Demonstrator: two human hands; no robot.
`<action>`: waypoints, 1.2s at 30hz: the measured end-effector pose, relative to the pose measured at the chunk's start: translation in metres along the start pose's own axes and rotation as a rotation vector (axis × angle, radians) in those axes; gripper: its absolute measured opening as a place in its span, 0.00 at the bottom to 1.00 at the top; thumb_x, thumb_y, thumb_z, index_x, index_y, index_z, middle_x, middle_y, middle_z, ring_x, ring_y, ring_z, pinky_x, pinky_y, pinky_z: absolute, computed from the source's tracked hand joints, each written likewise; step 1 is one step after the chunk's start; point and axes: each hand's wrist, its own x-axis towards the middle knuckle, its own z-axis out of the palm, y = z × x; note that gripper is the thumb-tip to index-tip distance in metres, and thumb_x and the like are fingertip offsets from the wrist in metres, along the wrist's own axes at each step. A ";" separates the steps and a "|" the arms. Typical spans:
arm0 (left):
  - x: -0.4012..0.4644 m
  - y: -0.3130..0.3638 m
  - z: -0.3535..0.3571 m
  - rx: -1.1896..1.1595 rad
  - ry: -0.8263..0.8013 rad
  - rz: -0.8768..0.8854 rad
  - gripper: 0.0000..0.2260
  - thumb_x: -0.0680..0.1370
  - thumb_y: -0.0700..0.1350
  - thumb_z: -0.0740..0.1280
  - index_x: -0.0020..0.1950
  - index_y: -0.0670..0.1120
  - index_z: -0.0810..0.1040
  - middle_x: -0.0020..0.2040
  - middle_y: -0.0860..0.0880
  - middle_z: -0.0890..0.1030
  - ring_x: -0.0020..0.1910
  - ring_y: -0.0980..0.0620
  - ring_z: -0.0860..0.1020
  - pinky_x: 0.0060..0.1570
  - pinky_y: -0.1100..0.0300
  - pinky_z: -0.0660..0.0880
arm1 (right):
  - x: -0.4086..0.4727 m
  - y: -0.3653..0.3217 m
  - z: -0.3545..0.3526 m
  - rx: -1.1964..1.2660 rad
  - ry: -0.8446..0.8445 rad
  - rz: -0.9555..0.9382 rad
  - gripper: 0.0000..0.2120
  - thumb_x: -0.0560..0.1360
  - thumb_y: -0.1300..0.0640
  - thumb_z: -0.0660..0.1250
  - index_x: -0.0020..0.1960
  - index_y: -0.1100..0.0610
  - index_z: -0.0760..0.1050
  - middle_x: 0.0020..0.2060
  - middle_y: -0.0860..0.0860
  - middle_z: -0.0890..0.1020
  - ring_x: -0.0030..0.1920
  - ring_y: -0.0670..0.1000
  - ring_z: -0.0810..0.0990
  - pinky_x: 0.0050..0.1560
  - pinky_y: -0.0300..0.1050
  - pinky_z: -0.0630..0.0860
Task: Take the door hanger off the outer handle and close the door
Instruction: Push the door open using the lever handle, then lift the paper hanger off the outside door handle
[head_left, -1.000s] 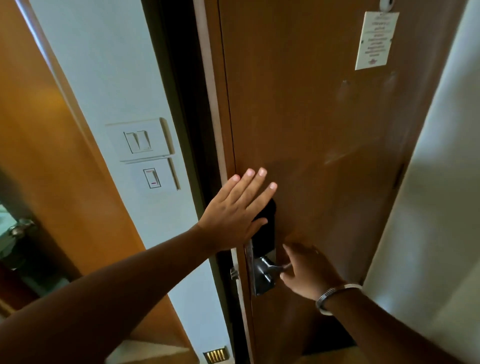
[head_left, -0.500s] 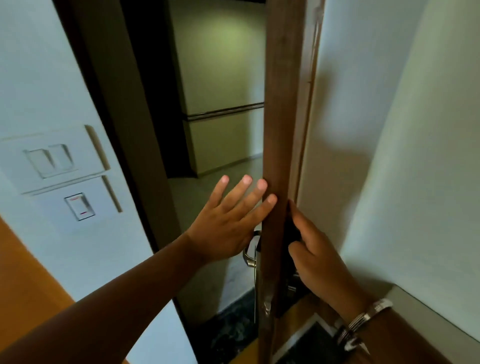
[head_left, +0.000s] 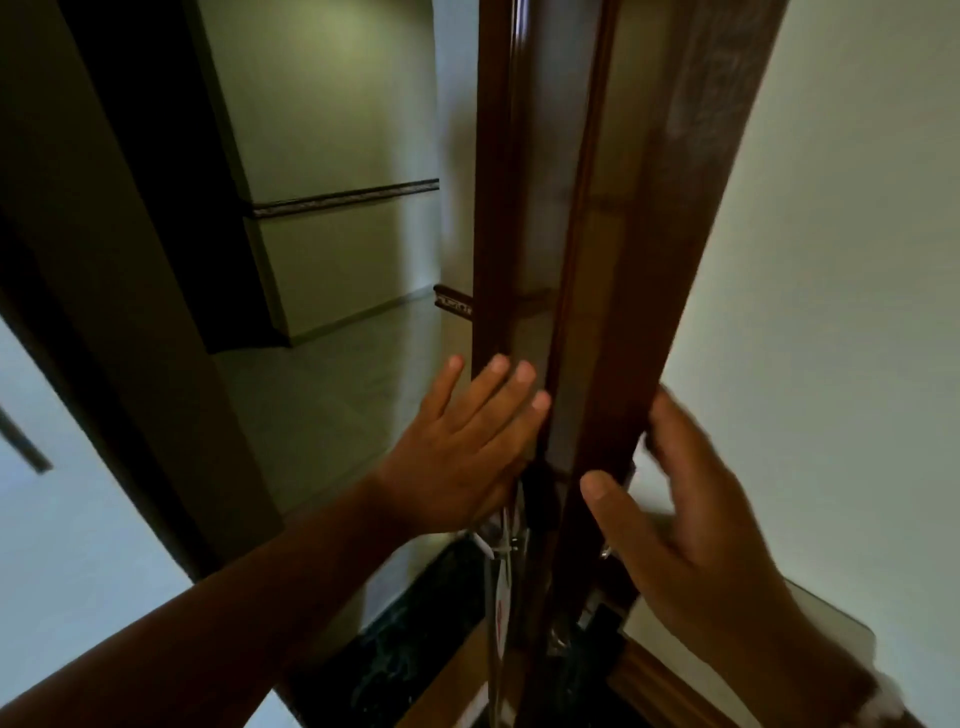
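Observation:
The brown wooden door (head_left: 613, 312) stands open and I see it almost edge-on. My left hand (head_left: 462, 457) lies flat with fingers spread on the door's glossy outer face, just above the metal outer handle (head_left: 511, 532), which it partly hides. A white door hanger (head_left: 500, 592) with red print hangs from that handle, seen edge-on below my left palm. My right hand (head_left: 680, 519) holds the door's edge: the thumb rests on the edge face and the blurred fingers wrap onto the inner side.
Through the opening lies a dim corridor with a pale wall (head_left: 332, 130) and a dark trim strip (head_left: 343, 197). The dark door frame (head_left: 130, 260) runs along the left. A white wall (head_left: 831, 312) stands close behind the door on the right. Dark threshold stone (head_left: 395, 649) lies below.
The door has swung from nearly shut to wide open. My right hand left the inner handle and took the door's edge. My left hand moved round onto the outer face.

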 end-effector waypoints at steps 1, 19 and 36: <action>-0.007 -0.004 0.005 -0.019 -0.070 -0.044 0.35 0.79 0.52 0.59 0.80 0.43 0.46 0.81 0.42 0.47 0.79 0.40 0.51 0.76 0.39 0.46 | -0.001 -0.006 -0.002 -0.168 0.095 -0.050 0.34 0.76 0.43 0.62 0.77 0.53 0.55 0.75 0.43 0.64 0.74 0.43 0.62 0.69 0.35 0.63; -0.110 0.025 0.096 -0.737 -0.729 -0.583 0.29 0.71 0.66 0.68 0.65 0.51 0.70 0.60 0.52 0.76 0.57 0.55 0.75 0.52 0.64 0.72 | 0.092 -0.003 0.024 -2.008 -0.523 0.017 0.46 0.70 0.25 0.44 0.78 0.52 0.42 0.77 0.62 0.42 0.76 0.65 0.39 0.70 0.67 0.32; -0.092 0.150 0.114 -1.085 -0.779 -0.796 0.44 0.66 0.68 0.68 0.73 0.45 0.61 0.70 0.45 0.71 0.67 0.46 0.70 0.64 0.53 0.70 | 0.087 0.031 0.010 -2.138 -0.487 0.082 0.48 0.67 0.23 0.45 0.78 0.52 0.47 0.78 0.63 0.46 0.76 0.67 0.44 0.72 0.70 0.39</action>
